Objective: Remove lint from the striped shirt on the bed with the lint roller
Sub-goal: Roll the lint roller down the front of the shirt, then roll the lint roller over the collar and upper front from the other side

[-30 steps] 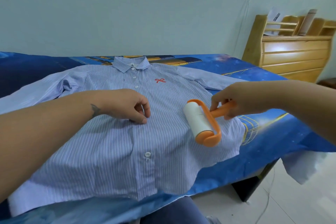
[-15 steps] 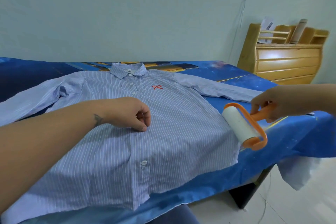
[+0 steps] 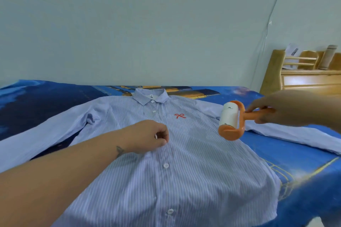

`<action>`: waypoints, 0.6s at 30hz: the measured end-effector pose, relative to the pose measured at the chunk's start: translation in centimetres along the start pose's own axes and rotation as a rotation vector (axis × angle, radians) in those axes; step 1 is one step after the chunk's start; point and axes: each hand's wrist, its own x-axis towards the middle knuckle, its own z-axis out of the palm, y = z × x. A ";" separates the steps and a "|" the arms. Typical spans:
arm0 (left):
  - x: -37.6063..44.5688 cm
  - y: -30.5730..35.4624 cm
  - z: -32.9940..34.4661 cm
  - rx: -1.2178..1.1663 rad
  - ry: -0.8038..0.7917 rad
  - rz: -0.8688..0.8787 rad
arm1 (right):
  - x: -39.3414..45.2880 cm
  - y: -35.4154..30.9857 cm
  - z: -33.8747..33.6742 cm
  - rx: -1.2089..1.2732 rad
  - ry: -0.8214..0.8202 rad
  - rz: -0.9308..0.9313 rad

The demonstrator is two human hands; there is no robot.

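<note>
A light blue striped shirt [image 3: 193, 171] with a small red bow on the chest lies face up, buttoned, on the blue printed bed cover [image 3: 299, 162]. My left hand [image 3: 147, 137] rests as a loose fist on the shirt's button placket near the chest, pressing the cloth down. My right hand [image 3: 282, 109] grips the orange handle of the lint roller [image 3: 231, 119]. The white roll hovers just above the shirt's right shoulder and sleeve seam; whether it touches the cloth is unclear.
A wooden dresser [image 3: 304, 77] with papers on top stands at the right behind the bed. A pale wall runs behind, with a thin cable [image 3: 265, 37] hanging down it. The bed's front right corner drops off at the lower right.
My right hand has carried the lint roller from the shirt's lower right hem out past the edge, then up to the right shoulder. The view tilted upward. My left hand stayed on the placket.
</note>
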 end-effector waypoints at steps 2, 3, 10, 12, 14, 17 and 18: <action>0.5 -1.2 -0.2 0.006 0.039 -0.023 | 2.5 -2.3 0.9 0.028 -0.023 -0.004; 0.8 -1.7 -0.3 0.013 0.054 -0.039 | 3.7 -3.2 1.6 0.039 -0.026 -0.032; 3.6 -6.1 -0.5 0.011 0.166 -0.178 | 10.8 -8.6 3.9 0.126 -0.115 -0.043; 4.5 -7.2 -0.5 0.019 0.208 -0.238 | 12.7 -9.6 4.4 0.132 -0.112 -0.062; 5.4 -8.5 -0.5 0.031 0.243 -0.304 | 14.7 -10.5 5.0 0.153 -0.103 -0.072; 6.7 -10.7 -0.7 0.049 0.278 -0.368 | 17.6 -11.9 5.8 0.136 -0.070 -0.087; 6.9 -11.2 -0.8 0.056 0.280 -0.379 | 18.1 -12.2 6.0 0.122 -0.062 -0.086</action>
